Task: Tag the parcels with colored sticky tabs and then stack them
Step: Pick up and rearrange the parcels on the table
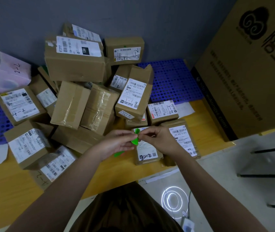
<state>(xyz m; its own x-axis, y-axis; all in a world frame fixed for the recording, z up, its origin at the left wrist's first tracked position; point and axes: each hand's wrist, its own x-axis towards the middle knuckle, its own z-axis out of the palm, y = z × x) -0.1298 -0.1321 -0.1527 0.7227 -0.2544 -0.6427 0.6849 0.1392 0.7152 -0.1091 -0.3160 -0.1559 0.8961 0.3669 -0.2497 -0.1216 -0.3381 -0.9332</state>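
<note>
A large printed carton [250, 67] is leaning at the right, over the yellow counter [7, 186] and a blue perforated mat [172, 79]. A heap of brown parcels [76, 64] with white labels is lying across the counter, with a pink box [7, 72] at the far left. A small labelled parcel [147, 153] is sitting just below the hands. The left hand [116, 144] and right hand [158, 139] are meeting above it, each grip closing its fingertips on the green sticky tabs [136, 139]; one tab [137, 130] is peeling upward between them.
</note>
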